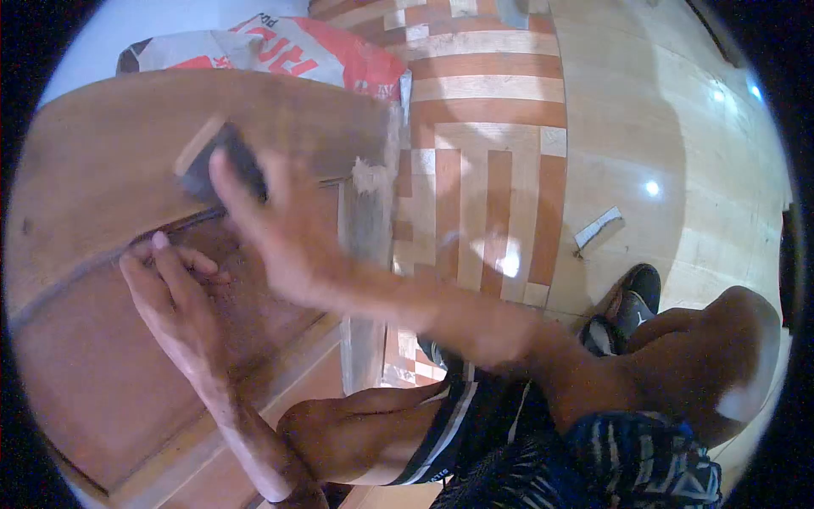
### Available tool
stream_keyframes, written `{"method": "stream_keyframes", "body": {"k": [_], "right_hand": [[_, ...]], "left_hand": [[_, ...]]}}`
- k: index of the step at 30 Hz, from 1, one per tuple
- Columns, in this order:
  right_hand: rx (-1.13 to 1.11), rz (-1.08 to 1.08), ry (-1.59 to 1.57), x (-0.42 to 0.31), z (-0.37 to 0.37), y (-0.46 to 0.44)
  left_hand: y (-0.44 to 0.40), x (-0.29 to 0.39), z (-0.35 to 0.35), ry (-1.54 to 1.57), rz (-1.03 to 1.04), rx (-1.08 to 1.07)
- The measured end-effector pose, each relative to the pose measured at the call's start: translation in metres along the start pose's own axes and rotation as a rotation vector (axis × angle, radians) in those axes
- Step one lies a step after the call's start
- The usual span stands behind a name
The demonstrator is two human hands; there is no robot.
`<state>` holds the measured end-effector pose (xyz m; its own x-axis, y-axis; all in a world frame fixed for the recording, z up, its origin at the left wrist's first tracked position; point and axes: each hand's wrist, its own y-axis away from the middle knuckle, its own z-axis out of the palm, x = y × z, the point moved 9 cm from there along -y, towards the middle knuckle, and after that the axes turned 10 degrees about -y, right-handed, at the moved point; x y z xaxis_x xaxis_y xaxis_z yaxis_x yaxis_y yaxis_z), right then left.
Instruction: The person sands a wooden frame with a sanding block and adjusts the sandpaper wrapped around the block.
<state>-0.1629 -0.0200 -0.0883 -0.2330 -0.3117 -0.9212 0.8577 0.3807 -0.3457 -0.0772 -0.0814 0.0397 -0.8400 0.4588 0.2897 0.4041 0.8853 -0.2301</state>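
A wooden panel point(110, 153) with a raised frame and a recessed brown field fills the left side. My right hand point(284, 212), blurred by motion, is closed on a dark block point(222, 165) with a light wooden-coloured edge, over the panel's wide curved rail. Below it, my left hand point(178, 280) rests near the groove between the rail and the recessed field, fingers curled. Whether anything small sits between those fingers is hidden.
A red and white sack point(314, 55) lies beyond the panel's far edge. On the tiled floor point(610, 110) at the right is a small pale strip point(599, 229), near my dark shoe point(638, 297). My bent legs are beside the panel.
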Motion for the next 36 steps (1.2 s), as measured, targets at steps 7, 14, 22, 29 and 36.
{"method": "stream_keyframes", "body": {"k": [7,14,22,29,36], "right_hand": [[0.116,0.306,0.134,0.081,-0.014,-0.023],[-0.008,0.253,0.142,0.088,-0.001,-0.018],[-0.039,0.058,0.113,0.013,0.005,0.017],[0.080,0.591,-0.021,0.139,-0.022,-0.028],[0.017,0.035,0.038,0.039,0.002,0.006]], "left_hand": [[-0.002,0.001,0.001,-0.069,0.111,0.033],[-0.006,-0.004,0.005,-0.051,0.084,-0.008],[-0.001,-0.002,0.005,-0.023,0.059,-0.017],[0.003,-0.007,-0.001,-0.083,0.059,-0.006],[-0.004,-0.001,0.003,-0.044,0.078,-0.036]]}}
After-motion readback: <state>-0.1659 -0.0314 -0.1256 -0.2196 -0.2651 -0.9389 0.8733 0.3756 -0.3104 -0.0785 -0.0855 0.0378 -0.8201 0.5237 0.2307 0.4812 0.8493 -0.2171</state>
